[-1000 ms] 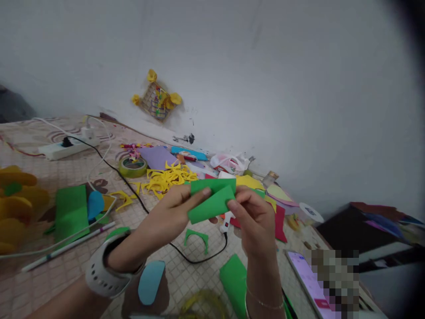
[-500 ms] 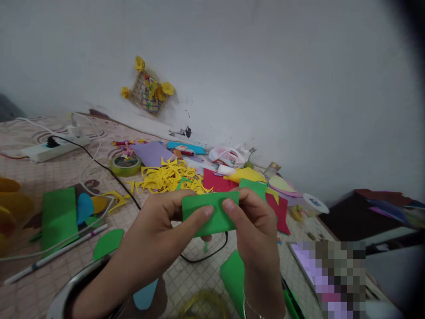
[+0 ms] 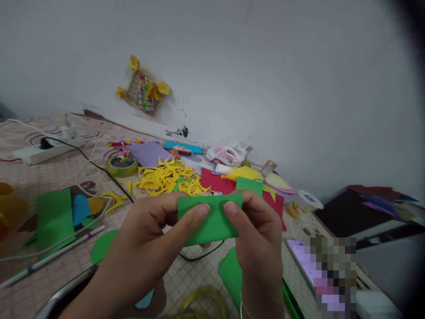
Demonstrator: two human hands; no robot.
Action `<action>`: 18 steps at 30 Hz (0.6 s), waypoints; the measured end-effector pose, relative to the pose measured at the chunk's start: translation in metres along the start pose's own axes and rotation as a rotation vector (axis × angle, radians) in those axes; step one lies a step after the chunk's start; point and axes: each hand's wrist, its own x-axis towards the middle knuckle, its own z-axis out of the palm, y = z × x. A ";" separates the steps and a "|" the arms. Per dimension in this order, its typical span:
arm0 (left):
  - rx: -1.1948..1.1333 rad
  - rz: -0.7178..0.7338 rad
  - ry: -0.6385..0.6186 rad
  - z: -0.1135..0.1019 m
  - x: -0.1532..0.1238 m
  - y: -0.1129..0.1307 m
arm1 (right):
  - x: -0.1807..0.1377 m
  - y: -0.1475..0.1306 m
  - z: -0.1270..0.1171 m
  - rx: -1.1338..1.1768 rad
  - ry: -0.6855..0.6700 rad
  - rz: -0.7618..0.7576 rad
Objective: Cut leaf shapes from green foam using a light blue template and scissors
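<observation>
Between both hands, above the tiled-pattern tabletop, is a small rectangular piece of green paper (image 3: pixel 212 223). My left hand (image 3: pixel 149 239) pinches its left part, thumb flat on the near face and fingers behind it. On the other side, my right hand (image 3: pixel 259 239) grips the right part the same way, its thumb near the top edge. The two thumbs lie close together. Most fingertips are hidden behind the paper. Below the right wrist lies another green sheet (image 3: pixel 230 274), and a green rounded cutout (image 3: pixel 102 246) rests left of my left forearm.
Yellow paper scraps (image 3: pixel 169 177) are heaped behind the hands, beside a roll of tape (image 3: pixel 122 165) and purple paper (image 3: pixel 149 153). A power strip (image 3: pixel 49 149) with cables stands at left. A phone (image 3: pixel 305 266) lies at right. A yellow tape ring (image 3: pixel 202 303) sits in front.
The green paper now faces me more squarely, showing more of its near face. Both hands keep their grip. The background has shifted slightly left in view.
</observation>
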 end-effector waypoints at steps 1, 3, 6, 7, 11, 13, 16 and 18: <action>-0.004 -0.006 -0.006 0.000 -0.001 0.000 | 0.000 0.000 0.000 0.001 -0.002 0.002; -0.019 -0.011 -0.016 0.000 -0.001 -0.001 | -0.001 0.001 0.000 -0.001 -0.005 0.008; -0.027 -0.012 -0.017 -0.001 -0.002 -0.002 | -0.001 0.001 0.000 -0.006 0.001 0.008; -0.025 -0.014 -0.015 -0.001 -0.002 -0.003 | -0.002 0.001 0.000 -0.008 0.001 0.004; -0.025 0.013 -0.009 -0.002 -0.002 -0.003 | -0.002 -0.001 0.001 0.004 -0.002 -0.014; -0.028 0.041 -0.003 -0.001 -0.001 -0.002 | -0.002 -0.001 0.002 0.008 0.005 -0.018; -0.016 0.057 0.013 0.000 0.000 -0.001 | -0.003 -0.002 0.002 0.003 0.013 -0.023; -0.007 0.052 0.023 0.000 -0.001 -0.001 | -0.003 -0.002 0.002 0.006 0.011 -0.020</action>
